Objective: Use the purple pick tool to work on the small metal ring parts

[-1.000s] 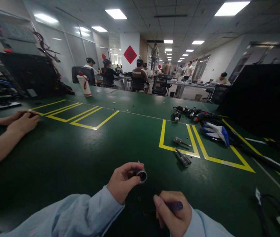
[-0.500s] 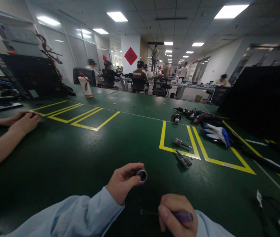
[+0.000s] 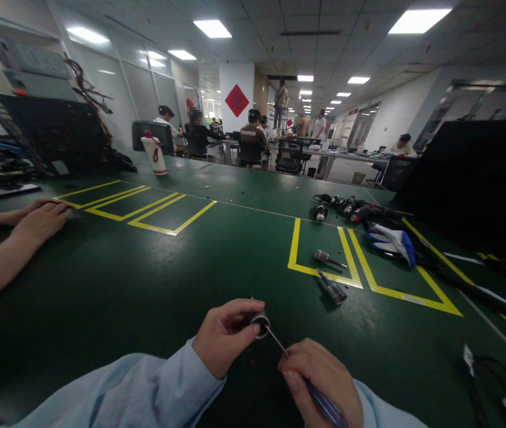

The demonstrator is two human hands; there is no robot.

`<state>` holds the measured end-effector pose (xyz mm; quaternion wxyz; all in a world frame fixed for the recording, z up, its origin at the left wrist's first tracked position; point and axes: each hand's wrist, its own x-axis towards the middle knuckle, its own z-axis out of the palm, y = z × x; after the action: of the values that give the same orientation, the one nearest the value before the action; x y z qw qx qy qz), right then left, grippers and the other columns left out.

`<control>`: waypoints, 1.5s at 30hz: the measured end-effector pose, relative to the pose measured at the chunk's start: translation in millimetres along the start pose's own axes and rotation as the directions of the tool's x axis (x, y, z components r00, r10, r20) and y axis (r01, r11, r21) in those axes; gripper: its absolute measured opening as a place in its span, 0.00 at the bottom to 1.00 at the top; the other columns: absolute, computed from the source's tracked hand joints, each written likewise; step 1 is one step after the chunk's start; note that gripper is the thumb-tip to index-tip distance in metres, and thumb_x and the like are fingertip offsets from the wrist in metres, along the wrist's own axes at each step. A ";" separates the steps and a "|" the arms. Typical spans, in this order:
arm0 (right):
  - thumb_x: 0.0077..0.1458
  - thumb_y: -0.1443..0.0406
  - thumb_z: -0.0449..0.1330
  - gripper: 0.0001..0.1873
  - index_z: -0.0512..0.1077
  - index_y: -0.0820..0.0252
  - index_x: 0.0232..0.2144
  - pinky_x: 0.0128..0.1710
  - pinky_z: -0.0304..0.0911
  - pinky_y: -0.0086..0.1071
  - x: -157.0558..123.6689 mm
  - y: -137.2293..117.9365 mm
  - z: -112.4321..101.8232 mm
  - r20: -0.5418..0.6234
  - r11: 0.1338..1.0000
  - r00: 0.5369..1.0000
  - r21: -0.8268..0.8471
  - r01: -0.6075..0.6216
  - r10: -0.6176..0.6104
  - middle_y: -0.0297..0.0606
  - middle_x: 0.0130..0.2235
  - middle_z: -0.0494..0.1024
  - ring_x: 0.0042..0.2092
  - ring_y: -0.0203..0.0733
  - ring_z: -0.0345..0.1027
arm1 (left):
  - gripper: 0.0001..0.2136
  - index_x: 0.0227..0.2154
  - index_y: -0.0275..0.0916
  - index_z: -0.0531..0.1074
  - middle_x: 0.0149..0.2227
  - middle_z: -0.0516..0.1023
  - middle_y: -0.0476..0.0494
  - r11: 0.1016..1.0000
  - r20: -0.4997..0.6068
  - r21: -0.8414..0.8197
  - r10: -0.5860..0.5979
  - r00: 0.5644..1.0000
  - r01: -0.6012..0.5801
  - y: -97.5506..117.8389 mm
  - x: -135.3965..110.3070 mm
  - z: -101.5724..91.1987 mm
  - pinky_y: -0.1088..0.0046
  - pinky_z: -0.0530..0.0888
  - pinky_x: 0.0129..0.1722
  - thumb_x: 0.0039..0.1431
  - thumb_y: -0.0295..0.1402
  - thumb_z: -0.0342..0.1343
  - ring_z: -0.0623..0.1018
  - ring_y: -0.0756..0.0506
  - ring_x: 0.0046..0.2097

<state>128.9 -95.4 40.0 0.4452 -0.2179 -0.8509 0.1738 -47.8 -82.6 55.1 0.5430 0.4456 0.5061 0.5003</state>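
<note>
My left hand point(image 3: 229, 334) pinches a small round metal cup-shaped part point(image 3: 260, 326), its open end turned toward me. In my right hand point(image 3: 319, 380) is a screwdriver point(image 3: 325, 406) with a purplish handle. Its thin shaft points up and left, and the tip reaches into the mouth of the metal part. How deep the tip sits cannot be made out. A tiny dark ring point(image 3: 251, 362) lies on the green table point(image 3: 154, 333) just below the left hand. Two metal cylinders with thin shafts, one point(image 3: 323, 257) behind the other point(image 3: 333, 292), lie beyond my right hand.
Yellow tape outlines point(image 3: 295, 244) mark the table. Corded tools point(image 3: 346, 208) and a blue-white glove point(image 3: 393, 242) lie at the right. A white cup point(image 3: 153, 156) stands far left. Another person's hands point(image 3: 41, 220) rest at the left edge.
My right hand has turned and raised the screwdriver from low over the table, bringing its tip into the metal part's opening. My left hand has stayed nearly still.
</note>
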 end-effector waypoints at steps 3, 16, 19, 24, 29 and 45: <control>0.50 0.73 0.49 0.06 0.66 0.63 0.28 0.25 0.63 0.27 2.9 -3.3 0.7 -0.024 0.999 0.999 -0.024 0.029 -0.029 0.39 0.23 0.72 0.26 0.35 0.65 | 0.10 0.26 0.33 0.74 0.34 0.77 0.41 0.999 -0.011 0.043 0.031 0.999 -0.031 2.0 -1.7 1.7 0.70 0.74 0.36 0.33 0.25 0.59 0.76 0.44 0.35; 0.49 0.72 0.51 0.07 0.67 0.63 0.23 0.19 0.62 0.26 3.5 -12.0 14.4 -0.161 0.982 0.984 -0.184 0.039 -0.069 0.38 0.18 0.71 0.20 0.35 0.64 | 0.08 0.22 0.33 0.76 0.32 0.78 0.40 0.994 -0.067 0.097 0.059 0.996 -0.053 3.8 -2.1 2.8 0.69 0.75 0.36 0.34 0.22 0.57 0.77 0.43 0.35; 0.49 0.72 0.51 0.08 0.68 0.63 0.22 0.19 0.62 0.26 4.2 -13.3 17.6 -0.190 0.972 0.978 -0.234 0.038 -0.084 0.39 0.18 0.72 0.20 0.35 0.65 | 0.07 0.21 0.33 0.76 0.31 0.78 0.40 0.997 -0.073 0.076 0.035 0.997 -0.029 2.8 -1.9 3.0 0.69 0.76 0.34 0.33 0.22 0.57 0.77 0.44 0.33; 0.51 0.71 0.50 0.10 0.68 0.63 0.21 0.18 0.62 0.26 5.3 -14.6 20.7 -0.209 0.948 0.968 -0.310 0.070 -0.139 0.39 0.18 0.72 0.19 0.35 0.65 | 0.07 0.22 0.34 0.76 0.31 0.78 0.41 0.997 -0.090 0.064 0.052 0.995 -0.046 2.4 -1.8 4.0 0.71 0.76 0.31 0.33 0.23 0.57 0.77 0.44 0.32; 0.51 0.70 0.50 0.11 0.67 0.62 0.20 0.18 0.61 0.26 4.1 -16.6 23.0 -0.240 0.929 0.961 -0.368 0.044 -0.140 0.38 0.17 0.72 0.19 0.35 0.65 | 0.07 0.21 0.35 0.76 0.31 0.78 0.42 0.995 -0.075 0.086 0.052 0.996 -0.045 4.1 -2.7 4.8 0.73 0.76 0.31 0.34 0.22 0.57 0.77 0.44 0.33; 0.55 0.67 0.45 0.14 0.67 0.61 0.23 0.20 0.60 0.25 0.4 -10.9 4.0 -0.130 0.999 0.991 0.030 0.037 -0.033 0.37 0.18 0.72 0.20 0.33 0.64 | 0.06 0.21 0.35 0.76 0.31 0.78 0.42 0.992 -0.067 0.113 0.060 0.996 -0.052 3.4 -0.3 0.6 0.69 0.74 0.36 0.36 0.23 0.56 0.77 0.44 0.33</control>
<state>123.1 -104.8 43.5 0.5057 -0.2065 -0.8212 0.1652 -47.6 -82.6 58.5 0.4849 0.4714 0.5394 0.5017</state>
